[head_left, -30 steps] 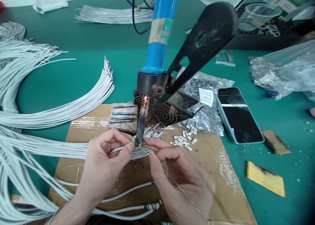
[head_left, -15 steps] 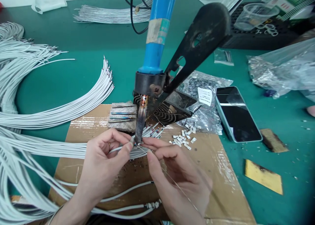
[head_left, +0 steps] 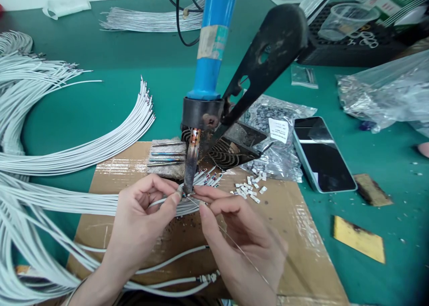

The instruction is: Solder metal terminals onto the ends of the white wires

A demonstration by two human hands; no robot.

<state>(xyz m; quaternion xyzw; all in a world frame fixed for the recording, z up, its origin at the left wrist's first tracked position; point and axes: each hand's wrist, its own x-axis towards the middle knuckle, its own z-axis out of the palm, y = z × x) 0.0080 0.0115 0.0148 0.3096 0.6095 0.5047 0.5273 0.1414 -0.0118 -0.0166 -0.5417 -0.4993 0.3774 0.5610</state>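
Note:
My left hand [head_left: 142,219] pinches the end of a white cable [head_left: 157,203] between thumb and fingers, right under the tip of a blue soldering iron [head_left: 209,69]. The iron points down, held in a black metal stand [head_left: 264,51]. My right hand [head_left: 239,234] is closed on a thin solder wire [head_left: 243,253], whose end reaches the cable end at the tip. My fingertips and the iron hide the exact joint. Behind and below my fingers lies a bundle of white cables [head_left: 90,199] with stripped coloured ends.
A cardboard sheet [head_left: 298,248] covers the green table. Small white connectors [head_left: 248,190] lie right of the iron, near a bag of dark parts [head_left: 278,114] and a phone [head_left: 325,156]. A pad with metal tips [head_left: 166,156] sits left of the stand. More cables [head_left: 83,149] curve at left.
The iron's handle and the stand's arm have shifted slightly left. Both hands stay almost in place, still holding the cable and solder wire at the tip.

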